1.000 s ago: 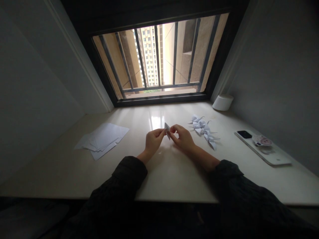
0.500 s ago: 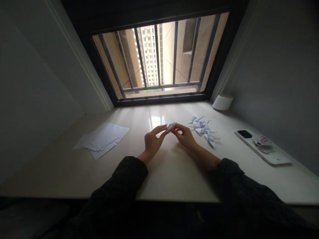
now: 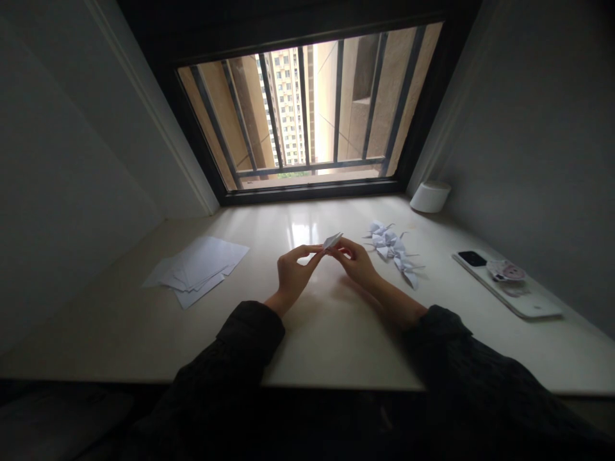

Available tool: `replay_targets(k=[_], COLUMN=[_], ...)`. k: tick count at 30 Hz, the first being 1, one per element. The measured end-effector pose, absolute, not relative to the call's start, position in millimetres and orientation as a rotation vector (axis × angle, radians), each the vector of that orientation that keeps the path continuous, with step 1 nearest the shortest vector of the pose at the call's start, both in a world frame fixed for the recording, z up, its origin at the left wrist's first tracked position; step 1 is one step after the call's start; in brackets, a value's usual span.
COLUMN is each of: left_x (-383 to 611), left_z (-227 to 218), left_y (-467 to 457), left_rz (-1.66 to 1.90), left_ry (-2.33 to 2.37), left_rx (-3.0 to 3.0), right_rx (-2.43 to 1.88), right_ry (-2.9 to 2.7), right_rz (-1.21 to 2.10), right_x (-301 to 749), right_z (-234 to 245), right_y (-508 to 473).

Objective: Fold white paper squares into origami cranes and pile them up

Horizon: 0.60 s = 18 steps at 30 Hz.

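A small folded white paper piece is held just above the pale tabletop, near its middle. My left hand pinches the paper's near left corner between thumb and forefinger. My right hand grips the same piece from the right, its fingers curled round it. Both forearms are in dark sleeves. Several finished white paper cranes lie in a loose cluster just right of my right hand.
A loose stack of white paper sheets lies at the left. A white phone with a round sticker grip rests at the right, and a white round device stands in the back right corner. A barred window faces me.
The folded paper was turned from upright to lying flatter and lifted slightly away from me. My left fingers opened a little round their pinch. My right hand shifted slightly right.
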<state>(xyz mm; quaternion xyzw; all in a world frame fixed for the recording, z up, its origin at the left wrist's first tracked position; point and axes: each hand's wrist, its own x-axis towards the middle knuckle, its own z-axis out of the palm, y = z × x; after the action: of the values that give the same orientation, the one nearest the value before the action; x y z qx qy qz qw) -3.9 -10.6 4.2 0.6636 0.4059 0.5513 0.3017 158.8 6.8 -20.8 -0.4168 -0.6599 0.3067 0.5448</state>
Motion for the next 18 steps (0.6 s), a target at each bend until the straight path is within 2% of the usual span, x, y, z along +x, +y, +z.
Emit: replay_targets(k=[10, 18], left_x=[-3, -3], left_z=[-9, -15], left_y=[2, 9], left_rz=[1.371, 1.285], left_ry=[1.016, 1.016], left_rx=[1.552, 1.547], right_rx=[-1.056, -1.082], right_ry=[-1.657, -1.536], right_rz=[0.617, 0.753], right_x=[158, 156], right_z=[-18, -19], right_y=[3, 4])
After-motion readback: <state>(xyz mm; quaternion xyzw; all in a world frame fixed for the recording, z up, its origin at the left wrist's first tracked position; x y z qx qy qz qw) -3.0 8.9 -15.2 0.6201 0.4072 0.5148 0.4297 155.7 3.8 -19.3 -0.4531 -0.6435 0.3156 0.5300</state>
